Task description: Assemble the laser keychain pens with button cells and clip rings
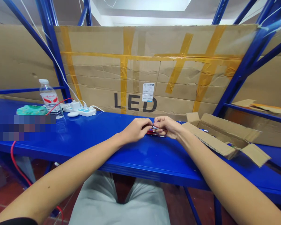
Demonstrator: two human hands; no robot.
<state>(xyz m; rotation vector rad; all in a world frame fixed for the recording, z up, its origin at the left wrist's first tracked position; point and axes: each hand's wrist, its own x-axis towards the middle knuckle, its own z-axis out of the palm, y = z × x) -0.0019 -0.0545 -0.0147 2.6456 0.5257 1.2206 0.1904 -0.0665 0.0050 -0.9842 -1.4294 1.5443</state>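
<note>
Both hands meet above the middle of the blue table [131, 153]. Between the fingers of my right hand [166, 126] is a small white pen-like piece [155, 127], pinched near its end. My left hand [138, 128] is closed at the other end of that piece, its fingertips hiding what they grip. Red pens [152, 133] lie on the table just beneath the hands, partly covered by them.
An open cardboard box [215, 142] holding a few pens stands on the right. At the left are a water bottle [51, 103], a green packet [31, 110] and a white power strip [85, 111]. A large LED carton [98, 81] stands behind.
</note>
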